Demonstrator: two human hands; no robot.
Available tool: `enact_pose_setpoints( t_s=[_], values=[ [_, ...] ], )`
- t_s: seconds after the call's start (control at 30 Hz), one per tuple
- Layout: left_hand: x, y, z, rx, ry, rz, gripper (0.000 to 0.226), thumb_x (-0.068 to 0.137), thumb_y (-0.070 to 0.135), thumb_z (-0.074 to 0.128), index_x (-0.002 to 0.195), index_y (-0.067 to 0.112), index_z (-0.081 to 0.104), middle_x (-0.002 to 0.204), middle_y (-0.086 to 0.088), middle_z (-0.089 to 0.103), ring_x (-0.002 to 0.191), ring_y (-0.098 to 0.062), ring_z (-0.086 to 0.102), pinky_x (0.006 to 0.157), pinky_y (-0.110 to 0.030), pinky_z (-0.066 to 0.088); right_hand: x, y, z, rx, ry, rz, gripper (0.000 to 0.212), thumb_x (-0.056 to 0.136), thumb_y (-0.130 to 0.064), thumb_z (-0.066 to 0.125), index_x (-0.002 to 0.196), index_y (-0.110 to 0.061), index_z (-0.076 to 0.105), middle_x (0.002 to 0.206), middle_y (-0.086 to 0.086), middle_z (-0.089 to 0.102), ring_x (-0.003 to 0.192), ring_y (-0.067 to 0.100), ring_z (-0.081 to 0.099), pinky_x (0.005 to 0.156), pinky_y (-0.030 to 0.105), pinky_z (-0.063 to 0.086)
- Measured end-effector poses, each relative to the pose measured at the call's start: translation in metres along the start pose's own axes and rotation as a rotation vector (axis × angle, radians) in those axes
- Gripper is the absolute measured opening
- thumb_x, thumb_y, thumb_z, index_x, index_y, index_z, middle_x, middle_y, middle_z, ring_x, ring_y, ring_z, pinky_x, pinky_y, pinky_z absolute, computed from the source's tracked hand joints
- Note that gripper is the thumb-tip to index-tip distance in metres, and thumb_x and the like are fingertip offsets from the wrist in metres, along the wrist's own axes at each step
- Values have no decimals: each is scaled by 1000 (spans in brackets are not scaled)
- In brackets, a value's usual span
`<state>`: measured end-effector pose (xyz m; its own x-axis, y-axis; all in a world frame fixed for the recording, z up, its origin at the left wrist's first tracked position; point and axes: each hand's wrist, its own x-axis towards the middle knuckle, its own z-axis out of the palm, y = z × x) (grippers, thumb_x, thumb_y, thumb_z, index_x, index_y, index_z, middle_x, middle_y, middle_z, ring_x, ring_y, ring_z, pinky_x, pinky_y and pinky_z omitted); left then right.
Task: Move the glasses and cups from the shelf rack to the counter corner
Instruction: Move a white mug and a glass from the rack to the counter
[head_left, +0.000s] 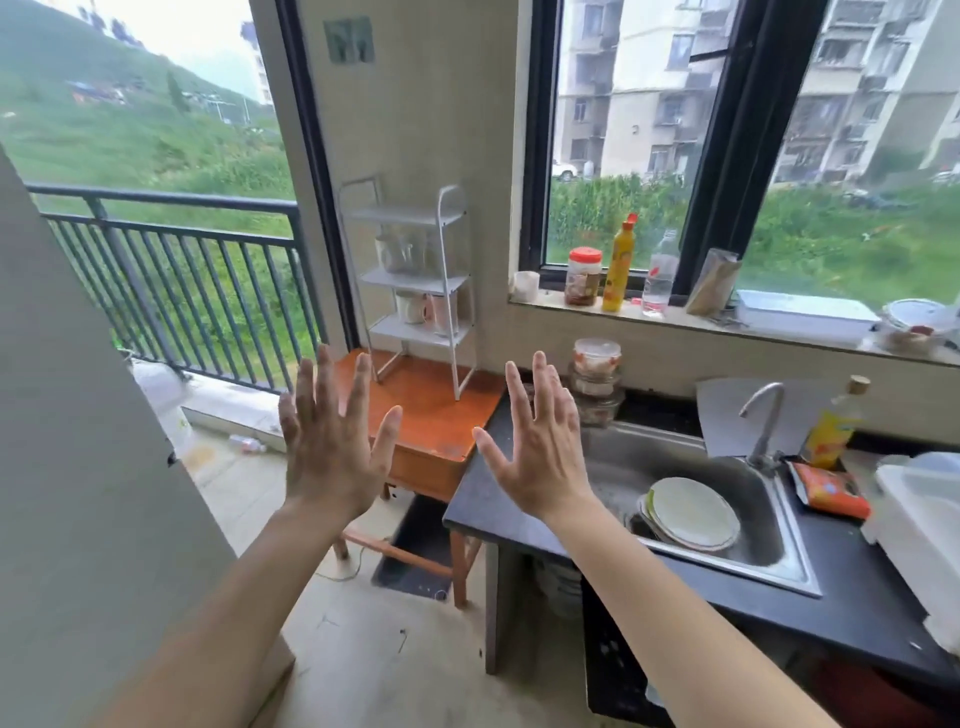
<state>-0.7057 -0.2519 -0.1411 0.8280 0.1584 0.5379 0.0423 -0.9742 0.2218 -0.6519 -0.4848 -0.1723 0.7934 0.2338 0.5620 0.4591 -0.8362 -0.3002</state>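
Note:
A white three-tier shelf rack (451, 291) stands on a small orange wooden table (431, 410) against the wall. Its middle tier holds a mug and clear glasses (402, 253). On the lowest tier sit a white mug (411, 307) and a pink cup (442, 312). My left hand (332, 441) and my right hand (540, 447) are raised in front of the table, palms forward, fingers spread, holding nothing. The dark counter corner (483, 499) lies just below my right hand.
A steel sink (758, 540) with stacked plates and a tap is set in the counter. Stacked glass containers (596, 379) stand at the counter's back. Bottles and a jar line the window sill (779, 325). A balcony railing is at left, a grey panel at near left.

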Motion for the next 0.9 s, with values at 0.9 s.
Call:
enact_pose_setpoints(
  t_s=[0.9],
  values=[
    [368, -150, 268, -115, -239, -69, 72, 98, 61, 25, 160, 26, 10, 168, -12, 1, 154, -26, -5, 123, -45, 2, 351, 66, 285, 155, -197, 103, 73, 100, -48, 49, 160, -19, 19, 164, 10, 28, 147, 27, 33, 112, 40, 40]
  ],
)
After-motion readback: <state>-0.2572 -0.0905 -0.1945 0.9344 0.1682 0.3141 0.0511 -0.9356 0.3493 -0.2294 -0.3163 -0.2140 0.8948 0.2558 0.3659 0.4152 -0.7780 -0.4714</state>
